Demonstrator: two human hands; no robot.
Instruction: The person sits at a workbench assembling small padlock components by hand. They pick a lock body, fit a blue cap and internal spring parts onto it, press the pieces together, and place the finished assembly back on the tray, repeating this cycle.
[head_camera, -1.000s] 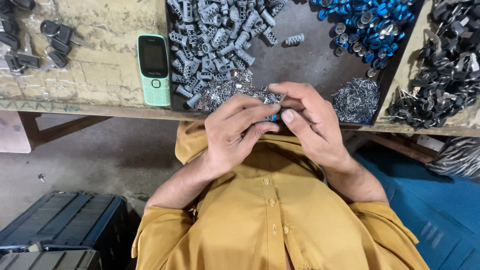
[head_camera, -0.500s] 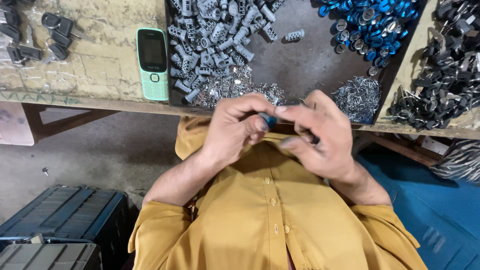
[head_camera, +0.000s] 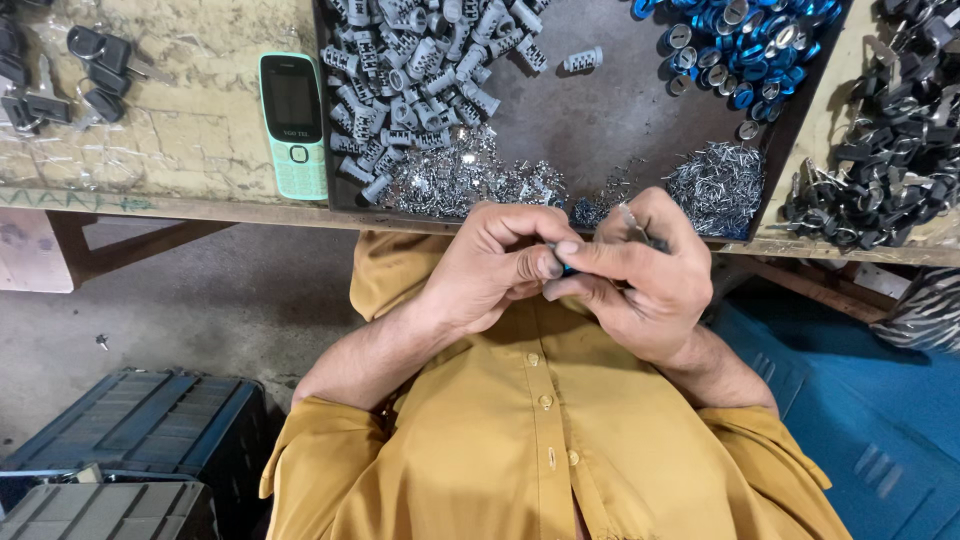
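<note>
My left hand (head_camera: 490, 265) and my right hand (head_camera: 645, 285) meet in front of my chest, just below the table edge. Together their fingertips pinch a small blue part (head_camera: 566, 269), mostly hidden by the fingers. A thin metal pin (head_camera: 632, 221) sticks up from my right hand's fingers. Just above the hands sits a dark tray (head_camera: 600, 120) holding a heap of grey metal cylinders (head_camera: 420, 60), small silver bits (head_camera: 460, 180), a pile of thin pins (head_camera: 715, 185) and blue rings (head_camera: 745, 40).
A green push-button phone (head_camera: 293, 120) lies on the worn tabletop (head_camera: 180, 150) left of the tray. Black key-like parts lie at the far left (head_camera: 60, 75) and in a big heap at the right (head_camera: 880, 140). Dark plastic crates (head_camera: 130, 430) stand on the floor, lower left.
Both hands stay joined on the small part and have shifted slightly; my right hand has turned so its fingers lie across the part, and the pin now shows above it.
</note>
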